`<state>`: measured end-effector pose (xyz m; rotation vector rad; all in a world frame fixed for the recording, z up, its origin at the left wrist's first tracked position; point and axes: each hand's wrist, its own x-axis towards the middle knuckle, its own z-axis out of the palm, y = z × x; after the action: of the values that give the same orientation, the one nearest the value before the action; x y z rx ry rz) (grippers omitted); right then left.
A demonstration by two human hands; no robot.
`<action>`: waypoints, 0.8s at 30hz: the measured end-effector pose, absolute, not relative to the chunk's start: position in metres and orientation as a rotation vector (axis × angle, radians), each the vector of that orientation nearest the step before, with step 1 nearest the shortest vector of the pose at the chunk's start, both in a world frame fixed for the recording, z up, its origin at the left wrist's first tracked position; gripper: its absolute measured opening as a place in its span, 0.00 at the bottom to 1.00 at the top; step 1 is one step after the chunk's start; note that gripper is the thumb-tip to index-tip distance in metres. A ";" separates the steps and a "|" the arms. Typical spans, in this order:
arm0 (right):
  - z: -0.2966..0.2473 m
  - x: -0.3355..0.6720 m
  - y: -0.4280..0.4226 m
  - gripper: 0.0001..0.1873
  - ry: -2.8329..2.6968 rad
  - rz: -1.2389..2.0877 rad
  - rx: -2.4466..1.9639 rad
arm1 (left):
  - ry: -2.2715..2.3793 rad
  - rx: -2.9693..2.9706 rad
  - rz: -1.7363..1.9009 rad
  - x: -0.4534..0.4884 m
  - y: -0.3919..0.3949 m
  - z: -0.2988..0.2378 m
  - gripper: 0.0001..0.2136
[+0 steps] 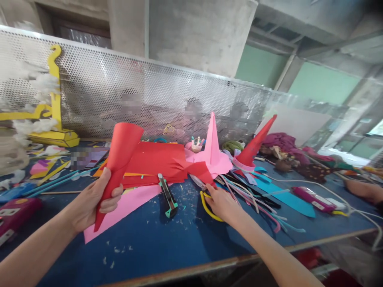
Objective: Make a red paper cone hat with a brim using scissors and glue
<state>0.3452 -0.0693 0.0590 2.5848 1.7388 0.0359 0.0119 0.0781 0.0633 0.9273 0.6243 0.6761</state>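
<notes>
- Left hand point(89, 205) at 8 o'clock of the frame — fingers point(111, 204) wrapped shut around a rolled red paper cone point(119, 167), thumb up along its side; the cone's wide mouth points to 12, its tip to 6.
- Right hand point(221, 204) near centre, palm down on the blue counter point(167, 239). Fingers reach to 11 o'clock and rest on yellow-handled scissors point(205, 199); whether they are closed on the handles I cannot tell.
- Scissor blades point to 10 o'clock, toward a stack of red paper sheets point(158, 163).
- A green-and-black utility knife point(168, 196) lies between the two hands, just beside the red sheets.
- A pink sheet point(131, 205) lies under the cone, at 3 o'clock of the left hand.
- A pink cone hat point(213, 147) stands upright at 12 o'clock of the right hand; a red cone hat point(254, 145) tilts at its 1 o'clock.
- Paper strips point(254, 201) fan out at 3 o'clock of the right hand — pink, white, teal.
- A perforated metal screen point(167, 99) runs along the counter's far edge.
</notes>
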 end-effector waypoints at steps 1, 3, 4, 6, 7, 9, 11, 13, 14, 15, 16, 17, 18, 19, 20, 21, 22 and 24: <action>0.062 0.347 -0.071 0.24 1.730 0.044 2.587 | 0.629 0.916 0.687 0.012 0.078 0.064 0.29; 0.069 0.347 -0.074 0.23 1.780 0.032 2.558 | 0.637 0.902 0.699 0.012 0.076 0.065 0.29; 0.071 0.345 -0.076 0.22 1.818 0.019 2.532 | 0.637 0.896 0.703 0.012 0.076 0.066 0.28; 0.074 0.341 -0.078 0.22 1.853 -0.002 2.486 | 0.628 0.885 0.702 0.012 0.074 0.066 0.28; 0.074 0.338 -0.077 0.22 1.839 -0.003 2.474 | 0.619 0.881 0.702 0.012 0.073 0.066 0.28; 0.073 0.332 -0.075 0.23 1.766 0.010 2.472 | 0.599 0.884 0.714 0.012 0.073 0.066 0.28; 0.072 0.328 -0.071 0.24 1.698 0.024 2.457 | 0.578 0.893 0.722 0.012 0.072 0.065 0.29; 0.072 0.326 -0.068 0.24 1.655 0.055 2.416 | 0.568 0.892 0.712 0.012 0.072 0.065 0.29; 0.075 0.325 -0.068 0.23 1.651 0.071 2.384 | 0.569 0.888 0.701 0.013 0.072 0.065 0.30; 0.078 0.325 -0.068 0.23 1.660 0.084 2.349 | 0.571 0.883 0.693 0.013 0.071 0.065 0.30; 0.083 0.324 -0.069 0.21 1.679 0.092 2.311 | 0.574 0.880 0.694 0.014 0.071 0.065 0.30; 0.089 0.324 -0.069 0.19 1.704 0.092 2.269 | 0.577 0.878 0.697 0.014 0.070 0.065 0.30; 0.095 0.324 -0.069 0.17 1.721 0.095 2.233 | 0.580 0.877 0.701 0.014 0.070 0.065 0.30; 0.101 0.323 -0.067 0.15 1.726 0.114 2.219 | 0.582 0.875 0.706 0.014 0.069 0.065 0.30; 0.106 0.323 -0.063 0.16 1.731 0.155 2.231 | 0.587 0.873 0.710 0.014 0.068 0.065 0.30; 0.110 0.322 -0.057 0.17 1.742 0.211 2.259 | 0.594 0.871 0.710 0.014 0.067 0.065 0.30; 0.113 0.322 -0.049 0.18 1.763 0.276 2.294 | 0.601 0.870 0.709 0.013 0.067 0.065 0.30; 0.111 0.321 -0.025 0.19 1.860 0.384 2.324 | 0.609 0.871 0.709 0.012 0.066 0.065 0.30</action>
<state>0.3208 -0.0248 0.1109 2.3241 1.8597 0.3835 0.0123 0.0661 0.0653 0.8709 0.6094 0.7088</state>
